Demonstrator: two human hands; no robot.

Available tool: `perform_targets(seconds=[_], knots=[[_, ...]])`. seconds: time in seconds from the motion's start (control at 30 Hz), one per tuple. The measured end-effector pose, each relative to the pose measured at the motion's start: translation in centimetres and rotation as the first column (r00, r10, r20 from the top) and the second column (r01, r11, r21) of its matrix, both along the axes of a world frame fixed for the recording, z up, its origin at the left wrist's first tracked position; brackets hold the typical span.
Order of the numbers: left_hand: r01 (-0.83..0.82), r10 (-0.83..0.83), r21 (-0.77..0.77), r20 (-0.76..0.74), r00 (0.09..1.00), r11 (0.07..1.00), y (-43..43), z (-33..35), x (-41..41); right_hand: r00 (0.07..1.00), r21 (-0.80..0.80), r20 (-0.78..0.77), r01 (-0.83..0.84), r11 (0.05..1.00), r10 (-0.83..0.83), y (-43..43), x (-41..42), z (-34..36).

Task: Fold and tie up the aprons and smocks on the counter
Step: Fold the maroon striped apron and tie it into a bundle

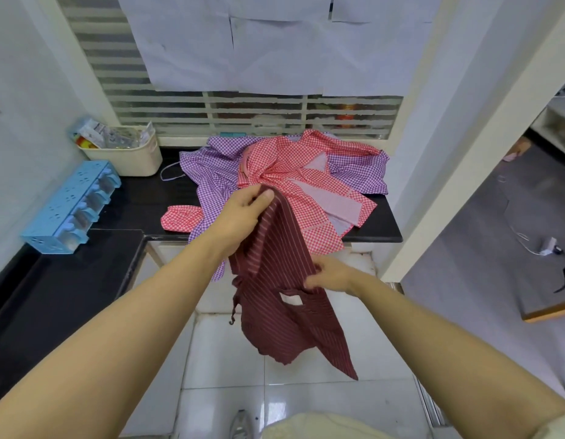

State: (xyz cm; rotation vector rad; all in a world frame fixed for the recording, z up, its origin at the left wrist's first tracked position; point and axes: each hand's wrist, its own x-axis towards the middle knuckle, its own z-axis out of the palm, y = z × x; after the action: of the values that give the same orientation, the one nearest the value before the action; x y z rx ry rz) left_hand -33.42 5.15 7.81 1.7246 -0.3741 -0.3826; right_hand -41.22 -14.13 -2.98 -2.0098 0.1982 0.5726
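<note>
L hand (243,213) up high, thumb & fingers clamped on top edge of the maroon apron (284,299). R hand (333,275) sits lower, fingers curled round its side. Apron hangs in front of the counter (132,204), above the floor. Behind, red smock (293,185) & purple smock (211,166) lie heaped on it.

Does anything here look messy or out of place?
The red checked smock and purple checked smock lie crumpled in a heap on the black counter, their hems spilling over its front edge. Nothing looks torn or spilled.
</note>
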Motion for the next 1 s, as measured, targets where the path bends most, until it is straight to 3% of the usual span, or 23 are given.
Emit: perform_targets(seconds=[0.1,0.2,0.27,0.33,0.43,0.53,0.6,0.63,0.67,0.73,0.8,0.93,1.0], knots=[[-0.089,0.055,-0.249,-0.143,0.988,0.964,0.2,1.3,0.6,0.995,-0.079,-0.035,0.092,0.993,-0.095,-0.7,-1.4,-3.7],[-0.178,0.139,-0.231,-0.174,0.975,0.957,1.1,0.9,1.6,0.968,-0.047,0.096,0.239,0.97,-0.233,-1.0,-1.7,-4.4],[-0.329,0.318,-0.11,-0.111,0.942,0.938,2.2,-0.4,2.9,0.938,-0.016,0.152,0.316,0.949,-0.31,-1.6,-1.3,-4.2],[-0.44,0.434,0.115,0.073,0.898,0.891,3.5,-2.3,4.1,0.924,-0.03,0.157,0.359,0.933,-0.35,-2.5,-0.9,-4.1],[-0.535,0.462,0.42,0.27,0.845,0.733,5.3,-5.1,4.9,0.94,-0.156,0.229,0.293,0.943,-0.254,-3.5,-0.3,-3.3],[-0.538,0.461,0.64,0.306,0.833,0.548,6.3,-7.0,4.8,0.957,-0.253,0.27,0.173,0.952,-0.103,-3.9,0.3,-1.9],[-0.505,0.382,0.738,0.352,0.854,0.448,6.1,-7.4,4.3,0.968,-0.278,0.25,0.087,0.957,-0.015,-4.0,0.6,-1.1],[-0.49,0.289,0.741,0.396,0.871,0.459,5.7,-7.6,4.0,0.97,-0.282,0.241,0.031,0.959,0.04,-3.9,0.8,-0.8],[-0.435,0.158,0.719,0.421,0.893,0.542,5.0,-7.8,3.8,0.968,-0.284,0.229,-0.035,0.958,0.103,-3.7,1.1,-0.3],[-0.126,-0.146,0.666,0.336,0.93,0.735,2.8,-8.2,2.6,0.951,-0.287,0.191,-0.182,0.94,0.242,-2.9,1.5,0.7],[0.136,-0.376,0.671,0.227,0.898,0.729,0.6,-8.8,1.1,0.936,-0.3,0.136,-0.273,0.914,0.324,-2.0,1.9,1.5],[0.456,-0.464,0.392,-0.082,0.882,0.799,-1.5,-10.0,-0.6,0.963,-0.177,0.111,-0.222,0.959,0.244,-1.7,2.2,2.5],[0.456,-0.462,0.399,-0.086,0.883,0.796,-1.5,-11.1,-0.9,0.972,-0.121,0.098,-0.2,0.972,0.212,-2.2,2.1,2.6]])
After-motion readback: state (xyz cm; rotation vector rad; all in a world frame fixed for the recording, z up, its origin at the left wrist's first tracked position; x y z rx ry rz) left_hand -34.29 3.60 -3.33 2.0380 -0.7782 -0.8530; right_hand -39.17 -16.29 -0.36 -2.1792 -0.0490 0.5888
